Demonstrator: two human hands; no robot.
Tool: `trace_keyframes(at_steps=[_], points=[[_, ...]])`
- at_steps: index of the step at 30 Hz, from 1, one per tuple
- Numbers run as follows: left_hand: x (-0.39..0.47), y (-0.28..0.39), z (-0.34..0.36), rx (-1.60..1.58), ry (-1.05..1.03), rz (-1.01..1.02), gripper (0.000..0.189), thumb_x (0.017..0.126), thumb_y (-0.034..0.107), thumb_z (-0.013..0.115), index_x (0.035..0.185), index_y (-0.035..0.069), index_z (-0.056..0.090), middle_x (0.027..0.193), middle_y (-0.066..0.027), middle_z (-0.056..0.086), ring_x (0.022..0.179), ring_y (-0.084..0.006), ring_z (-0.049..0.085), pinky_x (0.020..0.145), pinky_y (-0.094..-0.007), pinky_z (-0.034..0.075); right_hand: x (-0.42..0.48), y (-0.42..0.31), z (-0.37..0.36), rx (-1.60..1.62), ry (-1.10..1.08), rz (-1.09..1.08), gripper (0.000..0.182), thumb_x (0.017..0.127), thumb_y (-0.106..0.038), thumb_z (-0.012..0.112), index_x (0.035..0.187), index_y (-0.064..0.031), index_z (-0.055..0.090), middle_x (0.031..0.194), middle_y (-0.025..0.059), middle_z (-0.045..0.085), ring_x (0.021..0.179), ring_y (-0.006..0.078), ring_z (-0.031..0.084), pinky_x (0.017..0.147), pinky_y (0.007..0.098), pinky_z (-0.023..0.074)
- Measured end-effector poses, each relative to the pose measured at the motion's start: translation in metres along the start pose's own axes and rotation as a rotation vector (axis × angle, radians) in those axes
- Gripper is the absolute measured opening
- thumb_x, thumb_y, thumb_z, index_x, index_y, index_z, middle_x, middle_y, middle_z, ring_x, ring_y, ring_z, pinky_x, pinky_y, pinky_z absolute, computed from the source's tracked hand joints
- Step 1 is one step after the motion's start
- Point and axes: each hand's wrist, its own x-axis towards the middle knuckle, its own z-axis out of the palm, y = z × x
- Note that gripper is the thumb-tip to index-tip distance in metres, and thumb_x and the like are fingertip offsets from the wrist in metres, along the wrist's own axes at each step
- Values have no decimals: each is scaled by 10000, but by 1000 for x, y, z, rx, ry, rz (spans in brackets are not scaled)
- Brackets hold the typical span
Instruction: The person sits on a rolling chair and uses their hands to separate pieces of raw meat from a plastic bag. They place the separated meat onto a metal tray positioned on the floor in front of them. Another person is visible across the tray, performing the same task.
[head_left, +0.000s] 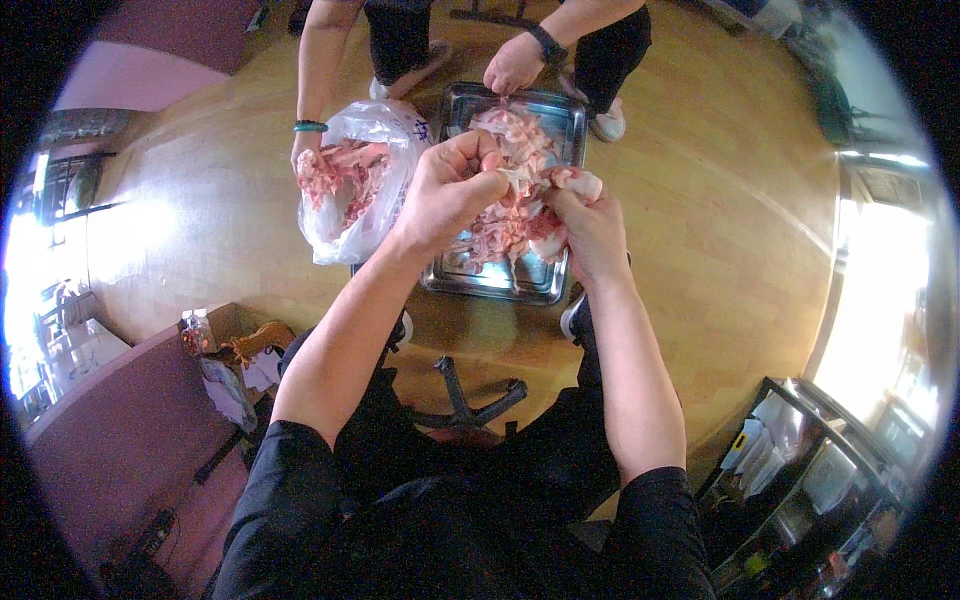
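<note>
Above a rectangular metal tray (491, 287), my left hand (454, 187) pinches a pale strip of raw meat (517, 178) between thumb and fingers. My right hand (592, 229) grips a pink and white piece of raw meat (551, 238), close beside the left. Whether both hands hold one same piece, I cannot tell. Beneath them a heap of raw meat scraps (495, 232) lies in the tray, partly hidden by my hands. Left of the tray stands an open clear plastic bag (349, 244), with more raw meat (364, 169) inside.
Opposite me, a person's hand (517, 64) with a dark wristband hovers at the tray's far edge. Their other hand (306, 150) holds meat at the bag. A swivel chair base (465, 412) is below me. A shelf (795, 450) stands at right, a purple partition (112, 405) at left.
</note>
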Motion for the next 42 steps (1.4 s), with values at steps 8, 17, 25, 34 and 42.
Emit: trace_keyframes(at_steps=[8, 17, 25, 34, 42], points=[[1, 7, 8, 78, 52, 70, 61, 880, 67, 655, 884, 51, 597, 859, -11, 654, 759, -88, 601, 694, -255, 484, 0, -17, 4, 264, 82, 178, 208, 948, -178, 598, 1085, -27, 636, 1001, 106, 707, 836, 196, 682, 713, 342, 569], [-6, -3, 28, 723, 54, 304, 284, 811, 161, 778, 1075, 75, 720, 966, -86, 710, 745, -157, 650, 705, -303, 529, 4, -24, -1, 379, -57, 199, 383, 969, -223, 533, 1273, 8, 517, 1249, 188, 639, 1212, 292, 601, 1052, 440, 469], [-12, -14, 43, 807, 27, 339, 367, 731, 136, 800, 1058, 42, 660, 922, -154, 676, 862, -338, 678, 758, -413, 543, 7, -16, 1, 562, -22, 120, 375, 969, -175, 484, 1298, 3, 505, 1281, 214, 618, 1199, 309, 605, 1058, 422, 457], [-4, -16, 45, 876, 76, 593, 344, 752, 95, 775, 1077, 56, 669, 929, -123, 694, 843, -265, 693, 749, -356, 561, -3, -15, 15, 337, -26, 84, 279, 966, -213, 541, 1166, -35, 620, 1121, 101, 690, 993, 184, 637, 875, 299, 507], [-2, 0, 32, 391, 90, 111, 98, 876, 48, 677, 966, 9, 673, 853, -57, 721, 770, -83, 651, 696, -285, 537, 2, -18, -2, 474, -29, 167, 362, 996, -241, 483, 1275, -24, 562, 1202, 154, 669, 1083, 212, 632, 947, 383, 504]])
